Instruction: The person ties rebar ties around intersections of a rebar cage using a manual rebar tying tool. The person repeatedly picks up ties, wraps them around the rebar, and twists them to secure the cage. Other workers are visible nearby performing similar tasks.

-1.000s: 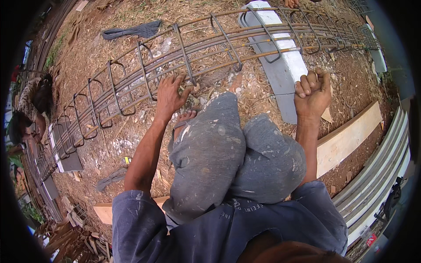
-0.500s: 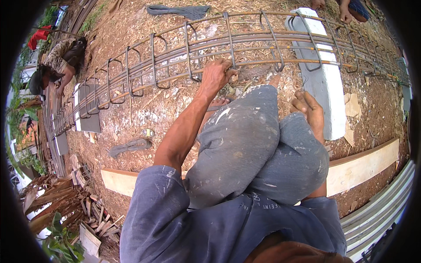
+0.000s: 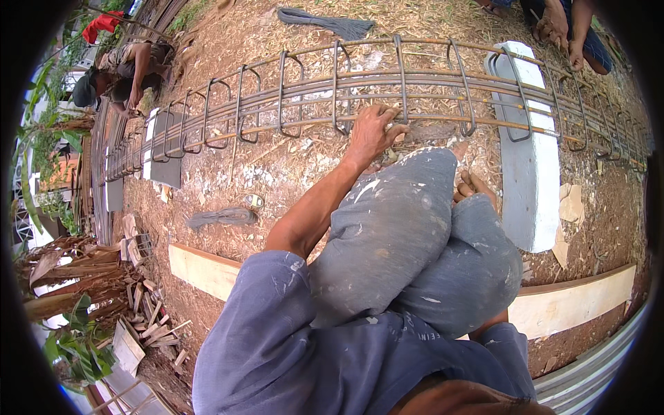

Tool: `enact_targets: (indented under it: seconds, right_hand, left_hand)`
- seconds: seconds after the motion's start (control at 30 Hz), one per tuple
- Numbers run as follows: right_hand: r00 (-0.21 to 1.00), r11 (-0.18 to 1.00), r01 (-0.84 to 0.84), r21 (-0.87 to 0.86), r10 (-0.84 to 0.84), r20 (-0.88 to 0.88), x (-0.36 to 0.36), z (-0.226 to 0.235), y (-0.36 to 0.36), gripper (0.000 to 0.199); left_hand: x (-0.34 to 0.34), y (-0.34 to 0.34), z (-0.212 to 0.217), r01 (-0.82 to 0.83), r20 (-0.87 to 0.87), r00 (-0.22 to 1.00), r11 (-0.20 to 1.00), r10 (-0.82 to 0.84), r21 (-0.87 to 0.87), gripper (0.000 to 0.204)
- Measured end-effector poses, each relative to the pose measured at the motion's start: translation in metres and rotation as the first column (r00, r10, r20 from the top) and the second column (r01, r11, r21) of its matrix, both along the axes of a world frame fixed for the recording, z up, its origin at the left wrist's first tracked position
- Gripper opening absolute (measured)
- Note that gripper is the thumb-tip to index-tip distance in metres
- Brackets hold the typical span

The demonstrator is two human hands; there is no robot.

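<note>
A long rebar cage (image 3: 304, 99) of rusty bars and square stirrups runs across the view in front of me. My left hand (image 3: 374, 136) is closed on its near lower bar, at the foot of a stirrup (image 3: 401, 72). My right hand (image 3: 476, 185) is beside my right knee, apart from the cage, its lower part hidden behind the trouser leg. Its fingers are curled together; whatever they may hold is too small to make out. The cage rests across a grey and white block (image 3: 529, 162) at right and another block (image 3: 166, 145) at left.
Bundles of grey tie wire lie beyond the cage (image 3: 328, 23) and at near left (image 3: 220, 217), beside a tape measure (image 3: 254, 201). A plank (image 3: 574, 302) lies near me. One co-worker (image 3: 131, 69) bends at far left; another's hands (image 3: 559, 31) show at upper right.
The whole view has shifted, so the cage appears lower and farther right. My right hand has drawn back toward my knee and is more hidden. My left hand stays at the same stirrup.
</note>
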State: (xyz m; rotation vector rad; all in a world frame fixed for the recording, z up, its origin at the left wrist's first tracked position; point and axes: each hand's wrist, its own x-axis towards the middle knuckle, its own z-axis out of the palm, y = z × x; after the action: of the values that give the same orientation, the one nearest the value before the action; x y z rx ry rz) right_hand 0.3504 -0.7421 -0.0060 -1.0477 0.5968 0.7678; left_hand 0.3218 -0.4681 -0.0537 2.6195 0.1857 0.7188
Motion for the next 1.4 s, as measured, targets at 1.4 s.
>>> enact_targets:
  seconds: [1.4]
  right_hand:
    - [0.933,0.938,-0.347,0.002,0.345,-0.097,-0.033,-0.088,0.168,0.018]
  left_hand:
    - [-0.066,0.112,-0.003,0.098,-0.133,0.986,0.994,-0.104,-0.051,0.038]
